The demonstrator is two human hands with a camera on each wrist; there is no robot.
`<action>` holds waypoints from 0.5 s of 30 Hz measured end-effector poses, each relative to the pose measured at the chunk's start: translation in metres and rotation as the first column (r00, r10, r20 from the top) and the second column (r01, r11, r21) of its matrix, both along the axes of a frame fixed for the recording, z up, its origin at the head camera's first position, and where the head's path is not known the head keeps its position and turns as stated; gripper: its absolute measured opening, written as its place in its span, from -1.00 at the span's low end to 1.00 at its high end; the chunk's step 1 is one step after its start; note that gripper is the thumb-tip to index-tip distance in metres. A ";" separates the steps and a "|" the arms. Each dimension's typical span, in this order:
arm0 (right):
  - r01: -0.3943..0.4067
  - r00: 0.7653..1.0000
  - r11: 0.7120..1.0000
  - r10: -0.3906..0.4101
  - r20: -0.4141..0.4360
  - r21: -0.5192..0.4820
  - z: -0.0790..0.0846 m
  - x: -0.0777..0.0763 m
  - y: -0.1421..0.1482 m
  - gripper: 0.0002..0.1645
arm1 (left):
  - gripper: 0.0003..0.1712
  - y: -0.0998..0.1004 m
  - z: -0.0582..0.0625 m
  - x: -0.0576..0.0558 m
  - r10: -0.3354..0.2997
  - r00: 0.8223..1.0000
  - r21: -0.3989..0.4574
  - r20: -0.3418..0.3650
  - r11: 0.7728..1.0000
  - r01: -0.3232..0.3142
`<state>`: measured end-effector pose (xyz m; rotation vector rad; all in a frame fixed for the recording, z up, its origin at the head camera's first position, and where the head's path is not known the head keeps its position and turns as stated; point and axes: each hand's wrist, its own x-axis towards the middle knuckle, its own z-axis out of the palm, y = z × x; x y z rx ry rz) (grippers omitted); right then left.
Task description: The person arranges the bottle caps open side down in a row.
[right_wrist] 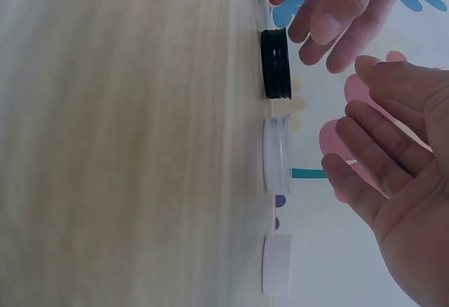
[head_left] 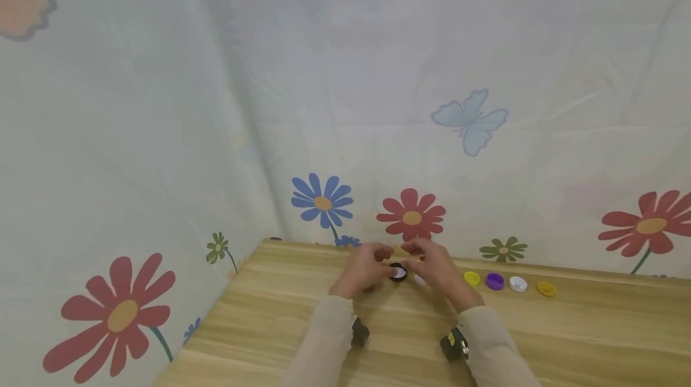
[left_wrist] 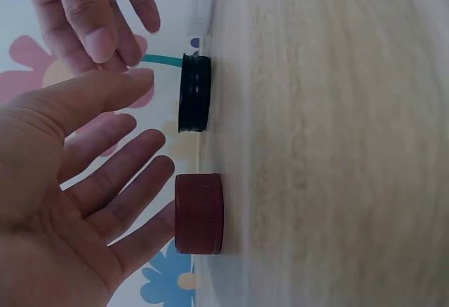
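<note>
A black bottle cap [head_left: 398, 272] with a white inside lies on the table between the two hands. My left hand [head_left: 364, 266] hovers to its left, fingers loosely bent and holding nothing. Opposite it, my right hand [head_left: 434, 264] is also without anything in its fingers. The left wrist view has a dark red ribbed cap [left_wrist: 199, 214] on the table beside my left fingers. In the right wrist view, a clear ribbed cap [right_wrist: 277, 154] stands next to the black one, with a white cap [right_wrist: 277, 265] farther along. Thumbs and fingertips of both hands are near each other above the black cap.
To the right along the wooden table [head_left: 610, 333] lie a yellow cap [head_left: 472, 279], a purple cap [head_left: 495, 281], another white cap [head_left: 518, 284] and an orange cap [head_left: 546, 288]. A flower-printed curtain [head_left: 345, 105] hangs behind the table and along its left side.
</note>
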<state>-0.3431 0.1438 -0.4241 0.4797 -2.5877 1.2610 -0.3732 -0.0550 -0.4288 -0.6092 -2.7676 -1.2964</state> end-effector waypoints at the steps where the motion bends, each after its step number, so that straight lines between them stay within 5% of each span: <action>1: -0.004 1.000 1.000 0.004 -0.001 0.010 0.000 0.000 0.000 -0.63 | -0.52 0.000 -0.001 0.000 -0.002 1.000 0.003 0.001 1.000 0.002; 15: -0.068 0.996 0.994 0.062 0.068 0.088 -0.006 -0.007 0.003 -0.54 | -0.52 -0.004 -0.008 0.002 -0.029 0.999 0.010 -0.025 1.000 0.029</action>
